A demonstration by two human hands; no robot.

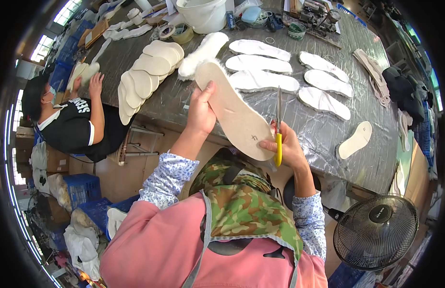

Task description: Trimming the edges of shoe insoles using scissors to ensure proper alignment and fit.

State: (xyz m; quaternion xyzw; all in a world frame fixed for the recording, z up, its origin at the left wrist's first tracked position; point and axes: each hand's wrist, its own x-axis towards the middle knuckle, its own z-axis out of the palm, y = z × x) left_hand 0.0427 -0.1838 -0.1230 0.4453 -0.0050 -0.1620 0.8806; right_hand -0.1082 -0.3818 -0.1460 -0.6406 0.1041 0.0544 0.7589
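A beige insole [232, 115] with a fleecy edge is held up over the near edge of the table, its plain side facing me. My left hand [202, 113] is closed on its left edge, the thumb lying on the flat face. My right hand [289, 146] is closed around yellow-handled scissors [278, 144], blades pointing up and away. The thumb of that hand also presses on the insole's heel. Beyond lie several white fleece insoles [258, 63], with more white ones [328, 83] to the right. A single beige insole [355, 140] rests near the right edge.
Stacked beige insoles [150, 65] overlap on the table [184, 89] at left. A white bucket [201, 17], tape rolls [182, 34] and tools stand at the back. A co-worker [76, 115] sits at left, hands on insoles. A black fan [376, 230] stands at lower right.
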